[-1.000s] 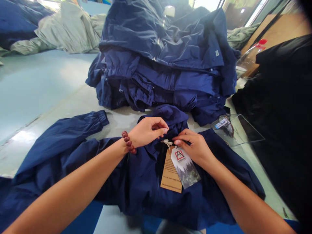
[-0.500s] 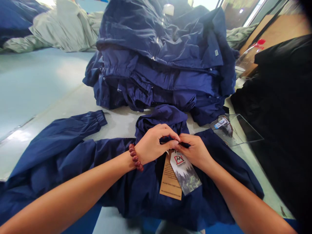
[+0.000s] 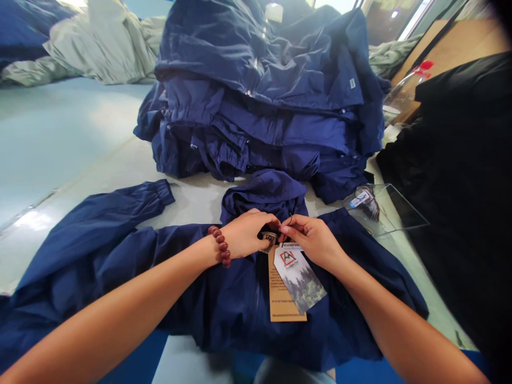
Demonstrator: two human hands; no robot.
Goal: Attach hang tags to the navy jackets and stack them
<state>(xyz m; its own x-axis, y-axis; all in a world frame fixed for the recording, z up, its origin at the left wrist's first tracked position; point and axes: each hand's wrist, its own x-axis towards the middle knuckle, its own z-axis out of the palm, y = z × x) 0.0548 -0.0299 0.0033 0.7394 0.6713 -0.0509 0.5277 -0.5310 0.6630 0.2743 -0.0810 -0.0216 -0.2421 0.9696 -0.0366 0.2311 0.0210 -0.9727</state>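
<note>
A navy blue hooded jacket (image 3: pixel 240 304) lies spread in front of me, its hood (image 3: pixel 264 192) pointing away. My left hand (image 3: pixel 244 233), with a beaded bracelet (image 3: pixel 221 246) at the wrist, is closed on the collar beside a pale neck label (image 3: pixel 269 238). Thumb and fingers of my right hand (image 3: pixel 314 237) pinch the thin black hang tag string (image 3: pixel 290 216) at the neckline, against my left fingertips. From it hang a white tag with a forest picture (image 3: pixel 302 282) and a brown printed tag (image 3: pixel 280 301); both rest over the jacket front. My fingers partly hide the string.
A tall pile of navy jackets (image 3: pixel 256 106) stands just behind the hood. At right lie a clear plastic sheet (image 3: pixel 400 210), a small labelled bundle (image 3: pixel 365 202) and black fabric (image 3: pixel 448 176). Grey-green garments (image 3: pixel 104 42) lie at the back left of the pale table (image 3: pixel 60 138).
My right hand has shifted slightly left and pinches the string, a bit of which now stands up above my fingers. The brown tag has swung right, and the neck label has come into view.
</note>
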